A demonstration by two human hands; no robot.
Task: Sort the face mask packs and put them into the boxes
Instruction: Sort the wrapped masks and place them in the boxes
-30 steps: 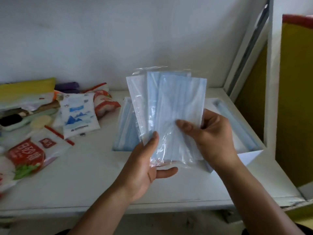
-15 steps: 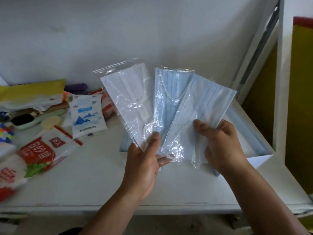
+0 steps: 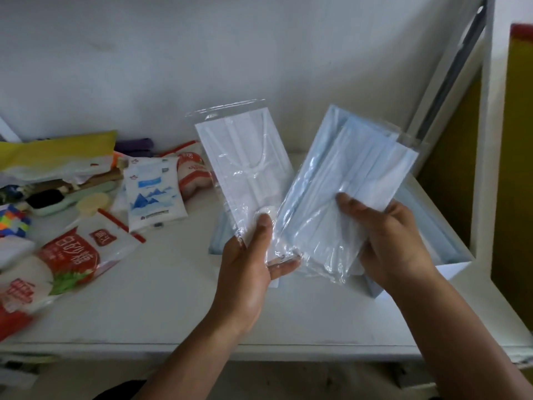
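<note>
My left hand [image 3: 248,272] pinches the bottom corner of a clear pack with a white face mask [image 3: 245,168], held upright above the table. My right hand [image 3: 392,241] grips two overlapping clear packs of blue face masks [image 3: 346,192], tilted to the right. The white pack and the blue packs are apart at the top and nearly touch at the bottom. Behind and below them lie open boxes with blue masks: one [image 3: 220,241] partly hidden behind my left hand, one [image 3: 427,226] behind my right hand.
A white table [image 3: 158,298] stands against a white wall. At the left lie food bags, a red-and-white sugar bag [image 3: 72,255], a white-and-blue pouch [image 3: 153,194], a yellow bag [image 3: 57,148] and a coloured cube [image 3: 13,223]. A window frame [image 3: 487,168] rises at the right.
The fanned packs have split: the white pack stays in my left hand, the two blue packs have moved right with my right hand. The view has shifted slightly.
</note>
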